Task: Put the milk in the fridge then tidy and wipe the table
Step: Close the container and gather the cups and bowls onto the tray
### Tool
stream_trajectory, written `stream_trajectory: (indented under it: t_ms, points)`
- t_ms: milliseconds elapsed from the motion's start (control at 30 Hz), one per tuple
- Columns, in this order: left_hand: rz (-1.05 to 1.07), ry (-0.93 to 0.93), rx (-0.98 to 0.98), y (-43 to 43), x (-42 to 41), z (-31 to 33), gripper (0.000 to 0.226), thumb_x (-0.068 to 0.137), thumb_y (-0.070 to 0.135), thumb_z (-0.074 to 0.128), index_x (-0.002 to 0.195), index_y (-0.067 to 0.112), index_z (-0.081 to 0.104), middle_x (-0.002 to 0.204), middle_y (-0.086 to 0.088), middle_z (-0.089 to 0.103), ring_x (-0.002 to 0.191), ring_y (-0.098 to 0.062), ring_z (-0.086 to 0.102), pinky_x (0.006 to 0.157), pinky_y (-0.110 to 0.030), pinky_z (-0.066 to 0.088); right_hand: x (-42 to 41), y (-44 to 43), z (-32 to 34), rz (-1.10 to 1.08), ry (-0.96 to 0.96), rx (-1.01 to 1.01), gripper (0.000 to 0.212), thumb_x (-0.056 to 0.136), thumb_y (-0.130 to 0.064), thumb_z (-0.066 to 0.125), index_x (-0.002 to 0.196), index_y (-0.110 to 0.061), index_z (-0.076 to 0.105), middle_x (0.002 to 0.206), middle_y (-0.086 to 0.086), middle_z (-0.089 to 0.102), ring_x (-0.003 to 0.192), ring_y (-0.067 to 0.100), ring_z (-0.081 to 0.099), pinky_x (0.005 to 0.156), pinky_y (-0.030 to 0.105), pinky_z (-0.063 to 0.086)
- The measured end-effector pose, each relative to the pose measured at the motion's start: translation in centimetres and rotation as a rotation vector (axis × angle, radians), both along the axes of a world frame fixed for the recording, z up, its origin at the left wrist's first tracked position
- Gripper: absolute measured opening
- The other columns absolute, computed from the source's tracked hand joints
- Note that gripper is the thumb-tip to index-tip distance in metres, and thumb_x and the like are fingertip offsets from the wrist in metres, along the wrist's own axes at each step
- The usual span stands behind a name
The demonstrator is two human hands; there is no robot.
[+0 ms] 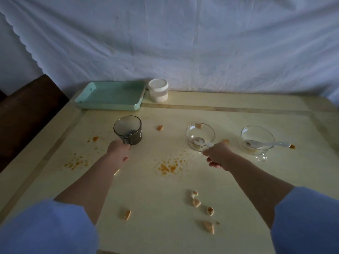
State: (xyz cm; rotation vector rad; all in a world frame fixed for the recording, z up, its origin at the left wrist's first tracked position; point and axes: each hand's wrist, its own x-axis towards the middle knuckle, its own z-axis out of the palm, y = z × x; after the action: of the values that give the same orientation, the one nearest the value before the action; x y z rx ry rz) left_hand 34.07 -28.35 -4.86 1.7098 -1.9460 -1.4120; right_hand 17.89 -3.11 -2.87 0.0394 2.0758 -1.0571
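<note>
My left hand [118, 151] grips the handle of a dark smoked-glass mug [128, 129], which tilts slightly on the pale table [146, 189]. My right hand [218, 154] holds the handle of a clear glass bowl [200, 135] with a white spoon inside it. A second clear glass bowl [257, 137] with a white spoon [269, 144] stands further right. Orange crumbs [168, 167] and several bread pieces [196, 202] lie scattered on the table top.
A mint-green tray [111, 95] sits at the table's back left, with a white lidded jar [158, 90] beside it. A white cloth hangs behind the table. A dark brown chair back [27, 114] stands at the left edge.
</note>
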Motion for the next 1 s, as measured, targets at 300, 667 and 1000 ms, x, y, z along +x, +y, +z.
stream_trajectory:
  t_ms: [300, 667, 1000]
  points:
    - [0.123, 0.191, 0.152, -1.2, -1.0, -1.5, 0.013, 0.097, 0.012, 0.046, 0.087, 0.006, 0.051, 0.082, -0.010, 0.054, 0.059, -0.017, 0.052, 0.038, -0.019, 0.047, 0.5, -2.2, -3.0, -0.102, -0.089, -0.042, 0.027, 0.097, -0.028, 0.048, 0.083, -0.006, 0.056, 0.066, 0.009, 0.057, 0.052, 0.016, 0.054, 0.042, 0.021, 0.035]
    - [0.254, 0.263, 0.264, -1.2, -1.7, -1.2, 0.025, 0.094, 0.010, 0.052, 0.070, 0.005, 0.052, 0.067, -0.004, 0.054, 0.058, -0.011, 0.051, 0.036, -0.017, 0.047, 0.7, -4.5, -1.5, -0.237, 0.023, -0.108, 0.019, 0.096, -0.020, 0.048, 0.088, -0.004, 0.051, 0.061, 0.010, 0.051, 0.041, 0.015, 0.051, 0.026, 0.007, 0.029]
    - [0.232, 0.334, 0.089, 1.5, 1.8, 7.4, 0.016, 0.096, 0.013, 0.050, 0.095, 0.001, 0.061, 0.067, -0.004, 0.055, 0.056, -0.012, 0.051, 0.027, -0.009, 0.034, 3.0, -9.0, 5.6, -0.005, 0.072, -0.345, 0.021, 0.093, -0.018, 0.052, 0.073, -0.015, 0.047, 0.070, 0.003, 0.053, 0.056, 0.013, 0.054, 0.044, 0.020, 0.048]
